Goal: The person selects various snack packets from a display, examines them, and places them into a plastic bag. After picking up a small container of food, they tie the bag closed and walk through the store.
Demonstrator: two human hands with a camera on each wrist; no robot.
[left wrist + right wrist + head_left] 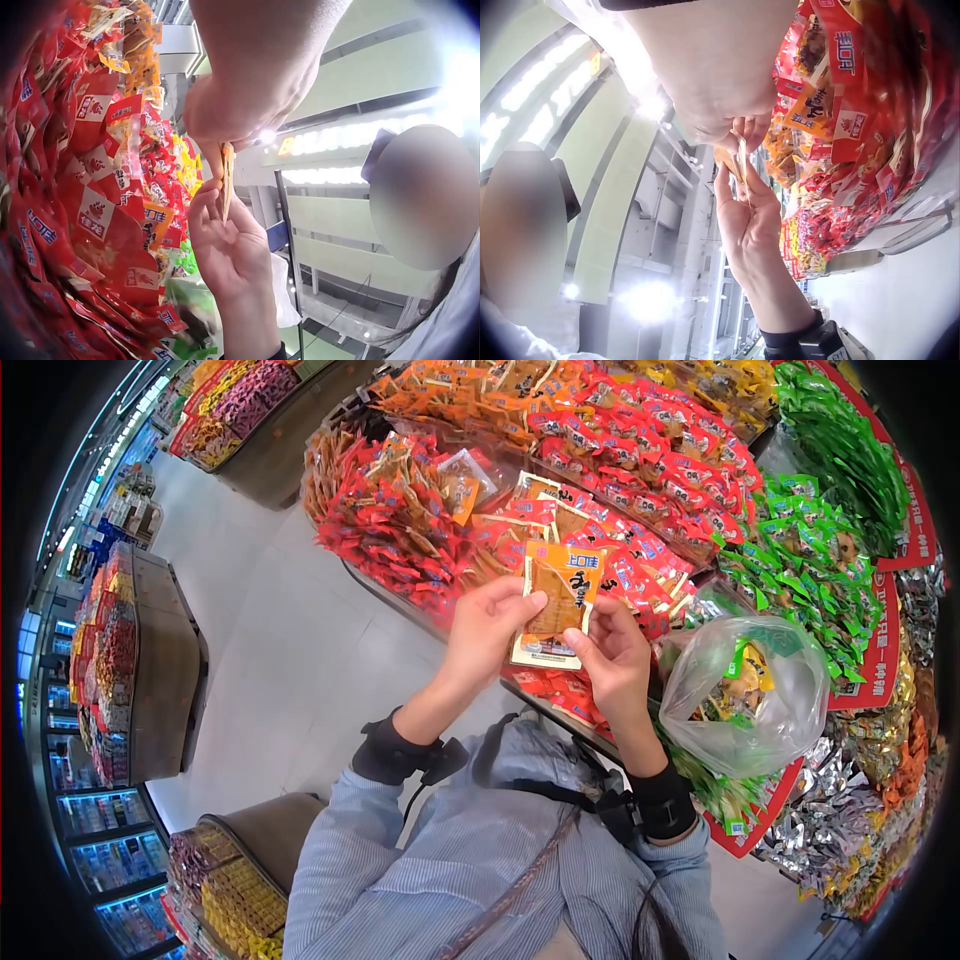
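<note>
An orange and cream snack packet (562,600) with a clear window is held up in front of the chest, printed side facing the head camera. My left hand (488,625) pinches its left edge, thumb on the front. My right hand (618,660) grips the lower right edge, thumb also across the front. Seen edge-on in the left wrist view, the thin packet (226,180) sits between the fingers of both hands. Beneath it lie heaped red snack packets (400,510). A clear plastic bag (785,735) with green and yellow packets inside is beside the right wrist.
Green packets (800,550) fill the right part of the stand, with red price signs (880,630) along its side. Silvery packets (815,800) lie at lower right. To the left, grey floor (300,650) runs between other round display bins (165,660).
</note>
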